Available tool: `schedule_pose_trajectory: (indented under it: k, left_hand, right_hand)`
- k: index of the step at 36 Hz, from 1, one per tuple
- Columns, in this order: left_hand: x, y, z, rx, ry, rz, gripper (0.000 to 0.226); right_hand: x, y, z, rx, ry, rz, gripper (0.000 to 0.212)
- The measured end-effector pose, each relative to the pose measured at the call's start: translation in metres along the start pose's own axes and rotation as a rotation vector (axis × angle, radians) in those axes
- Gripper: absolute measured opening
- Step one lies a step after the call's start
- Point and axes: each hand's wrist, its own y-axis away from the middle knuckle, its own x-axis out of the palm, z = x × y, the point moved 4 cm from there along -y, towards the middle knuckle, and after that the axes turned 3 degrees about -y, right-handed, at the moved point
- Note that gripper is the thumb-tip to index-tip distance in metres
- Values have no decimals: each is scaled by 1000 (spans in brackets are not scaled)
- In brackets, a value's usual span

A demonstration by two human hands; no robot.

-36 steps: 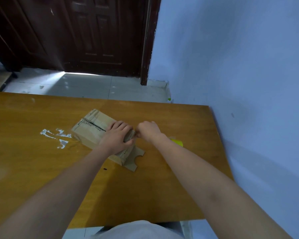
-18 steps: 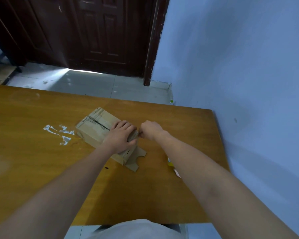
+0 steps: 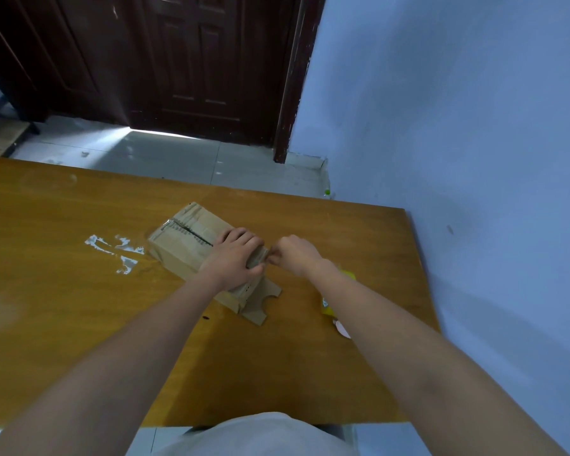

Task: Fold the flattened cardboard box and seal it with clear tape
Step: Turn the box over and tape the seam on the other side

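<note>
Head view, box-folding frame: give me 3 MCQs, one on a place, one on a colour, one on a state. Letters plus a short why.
1. Where does the left hand rest?
A. On top of the cardboard box
B. Flat on the bare table
C. On the door

2. What colour is the item partly hidden behind the right forearm?
A. Red
B. Yellow
C. Black

3. How is the notched end flap at the box's near end?
A. Taped shut
B. Torn off and lying apart
C. Open, sticking out onto the table

Answers:
1 A: the palm and fingers press on the box's top face.
2 B: the yellow item shows at the forearm's edge, near the right side of the table.
3 C: the flap juts out from the box end, and no tape shows on it; the right hand works at that end.
</note>
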Motion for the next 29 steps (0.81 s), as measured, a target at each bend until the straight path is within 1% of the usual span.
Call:
schedule_pose_trajectory:
  k: [4, 7, 10, 15, 18, 21, 23, 29]
  left_hand:
    - [0, 0, 0, -3, -11, 18, 70]
    - [0, 0, 1, -6, -8, 24, 71]
    - [0, 0, 1, -6, -7, 26, 70]
    - [-1, 0, 0, -11, 15, 22, 70]
    - [-1, 0, 0, -15, 9, 34, 63]
    - [-1, 0, -2, -16, -10, 33, 70]
    - [-1, 1, -2, -14, -14, 27, 73]
    - [1, 1, -3, -17, -12, 28, 73]
  right_hand:
    - [-5, 2, 2, -26, 98, -52, 23]
    - [-6, 2, 3, -50, 159, -115, 22]
    - [-5, 3, 2, -60, 162, -130, 24]
    - [2, 7, 1, -82, 123, -168, 24]
    - [5, 11, 2, -91, 101, -209, 24]
    - [9, 15, 4, -81, 74, -235, 24]
    - [12, 17, 7, -60, 45, -253, 25]
    - [16, 20, 13, 51, -74, -268, 26]
